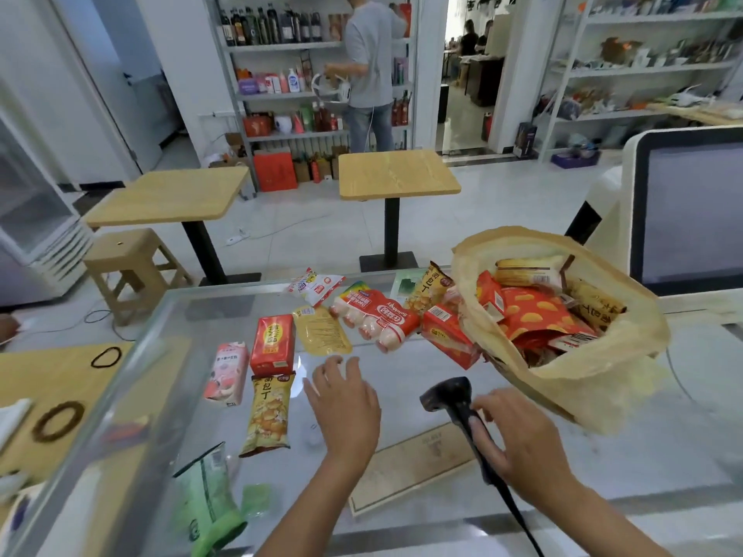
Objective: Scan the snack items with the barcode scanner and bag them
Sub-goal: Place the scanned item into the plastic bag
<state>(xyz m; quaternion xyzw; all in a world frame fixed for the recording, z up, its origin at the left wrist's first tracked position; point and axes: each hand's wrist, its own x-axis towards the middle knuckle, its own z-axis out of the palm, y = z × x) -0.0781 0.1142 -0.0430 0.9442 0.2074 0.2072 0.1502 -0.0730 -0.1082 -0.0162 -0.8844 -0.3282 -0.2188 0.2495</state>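
Where the glass counter (603, 468) runs across the near side of the shop, loose snacks lie on its left and middle sections. Beyond it, on a white tiled floor, stand two wooden tables (396, 174) and a stool (124, 263). Stocked shelves (281, 46) line the far wall, and a person (370, 54) stands facing them. A monitor (691, 211) occupies the counter's right end.

Items on the glass, left to right:
- pink carton (227, 373)
- red pack (273, 343), with a yellow snack bag (269, 412) just near of it
- yellow pouch (321, 329)
- sausage pack (378, 319)
- red box (450, 339), touching the paper bag (583, 387)

A white packet (315, 285) lies farther back. A green bag (205, 500) lies at the near left edge.

The paper bag leans right of centre, mouth tipped toward the near left, full of packets. The red box and sausage pack lie directly left of its mouth.

The left hand (345, 404) hovers over bare glass just near of the yellow pouch, fingers spread and relaxed, holding nothing. The right hand (518, 440) grips the barcode scanner (454, 400) by its handle, fingers curled round it. The scanner's head is toward the snacks, and its cable trails to the near edge.
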